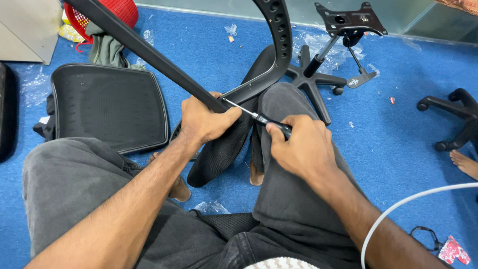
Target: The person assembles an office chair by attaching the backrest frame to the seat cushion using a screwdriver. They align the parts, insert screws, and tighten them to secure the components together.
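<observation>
My left hand (204, 119) grips a long black chair frame bar (149, 52) that slants up to the top left. The bar joins a curved black back support (279, 35) with a row of holes. My right hand (298, 147) holds a screwdriver (259, 118) by its black handle. Its metal shaft points left, and its tip meets the frame just beside my left thumb. Both hands work above my knees in grey trousers.
A black mesh chair seat (107, 104) lies on the blue carpet (398, 134) at left. A star-shaped chair base (311, 79) with a gas cylinder and a mounting plate (351, 20) stands behind. Another chair base (458, 114) and another person's bare foot (465, 162) are at right. A red basket (117, 10) sits top left.
</observation>
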